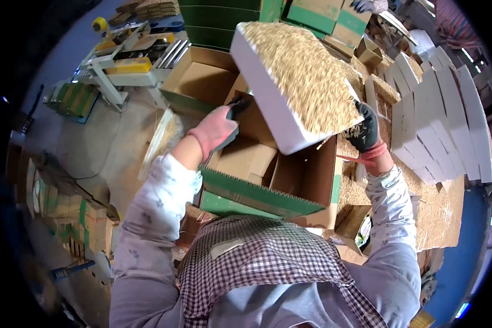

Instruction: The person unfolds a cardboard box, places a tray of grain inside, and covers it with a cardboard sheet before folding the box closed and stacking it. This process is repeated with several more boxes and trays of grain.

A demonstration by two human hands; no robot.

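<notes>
My right hand [365, 130], in a dark glove with a pink cuff, grips the right end of a white foam-like tray [270, 104]. The tray is tilted above an open green-and-brown carton [257, 191], and a thick layer of tan, grain-like bits [298, 71] covers its top. Some bits hang at my right fingers. My left hand [216, 128], in a pink and dark glove, is closed at the carton's left side, near an upright brown flap. What its fingers hold is hidden. Brown cardboard pieces show inside the carton.
A second open carton [202, 79] stands behind, on the left. White slabs [429, 120] are stacked at the right, on a surface strewn with tan bits [437, 218]. A roller machine [131, 63] stands at the far left. At the top right is another person's gloved hand [361, 5].
</notes>
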